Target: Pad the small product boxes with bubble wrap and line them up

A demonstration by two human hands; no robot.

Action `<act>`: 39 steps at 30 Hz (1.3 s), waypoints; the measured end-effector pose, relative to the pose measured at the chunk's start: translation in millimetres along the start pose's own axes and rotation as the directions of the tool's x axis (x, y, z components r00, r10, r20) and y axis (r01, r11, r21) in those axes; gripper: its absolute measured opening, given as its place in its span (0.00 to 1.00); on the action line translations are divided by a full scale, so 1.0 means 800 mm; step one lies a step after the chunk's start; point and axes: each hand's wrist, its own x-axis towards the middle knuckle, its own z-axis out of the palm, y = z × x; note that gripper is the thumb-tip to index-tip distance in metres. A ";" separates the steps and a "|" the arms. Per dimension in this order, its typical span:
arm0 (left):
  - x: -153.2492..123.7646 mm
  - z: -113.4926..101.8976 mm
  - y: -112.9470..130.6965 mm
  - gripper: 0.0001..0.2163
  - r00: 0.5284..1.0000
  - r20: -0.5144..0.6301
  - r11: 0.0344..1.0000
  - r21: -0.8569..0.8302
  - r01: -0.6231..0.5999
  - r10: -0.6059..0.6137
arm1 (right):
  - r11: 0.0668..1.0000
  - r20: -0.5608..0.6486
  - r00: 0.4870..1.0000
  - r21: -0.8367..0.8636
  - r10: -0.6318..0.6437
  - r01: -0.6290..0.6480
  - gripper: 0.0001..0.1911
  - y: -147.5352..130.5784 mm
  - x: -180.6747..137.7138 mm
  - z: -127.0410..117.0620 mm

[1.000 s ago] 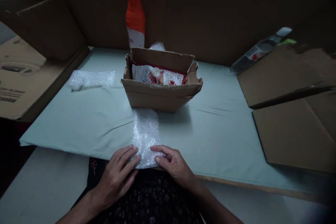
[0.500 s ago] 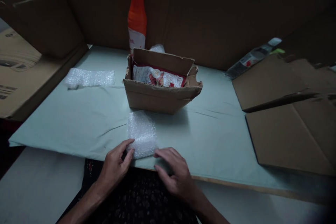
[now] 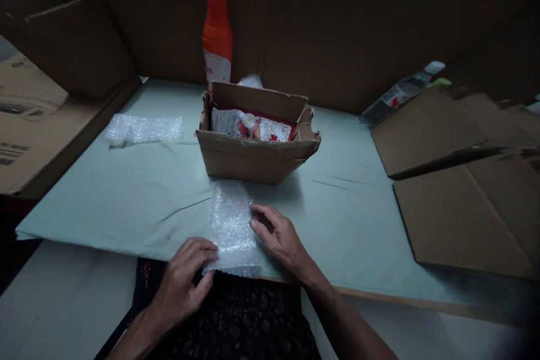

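Note:
A piece of bubble wrap point(image 3: 233, 225) lies flat at the front of the table, its lower end at the edge. At its lower left corner is my left hand point(image 3: 185, 273), with fingertips on top and the thumb by the corner, lightly gripping it. Along the right side rests my right hand point(image 3: 278, 239), thumb and fingers apart, fingertips at the wrap's edge. Just behind the wrap stands an open cardboard box point(image 3: 253, 157) with a red and white printed packet point(image 3: 257, 125) inside.
An orange bottle point(image 3: 217, 34) stands behind the box. Another strip of bubble wrap point(image 3: 145, 128) lies at left, near a large carton point(image 3: 34, 124). At right are cardboard boxes point(image 3: 459, 219) and a leaning clear plastic bottle point(image 3: 400, 95).
The bubble wrap now reaches farther toward me and looks longer. My left hand has moved down with its lower corner; my right hand has moved up along its right side.

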 end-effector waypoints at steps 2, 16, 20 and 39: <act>-0.002 -0.001 0.002 0.12 1.000 0.009 0.998 0.052 -0.027 0.027 | 0.996 0.039 0.997 -0.071 0.062 -0.059 0.18 0.001 0.009 0.006; -0.015 0.008 -0.009 0.21 0.990 0.134 0.984 0.168 -0.068 0.045 | 0.987 0.120 0.986 -0.129 0.112 -0.097 0.20 -0.003 0.007 0.014; -0.014 0.012 -0.005 0.20 0.994 0.106 0.984 0.176 -0.034 0.015 | 0.973 0.176 0.973 0.145 0.151 -0.177 0.17 -0.006 -0.007 0.008; 0.026 -0.015 -0.001 0.10 0.938 0.336 0.984 0.116 -0.134 0.088 | 0.803 0.225 0.968 -0.554 -0.110 0.221 0.09 -0.010 -0.031 0.015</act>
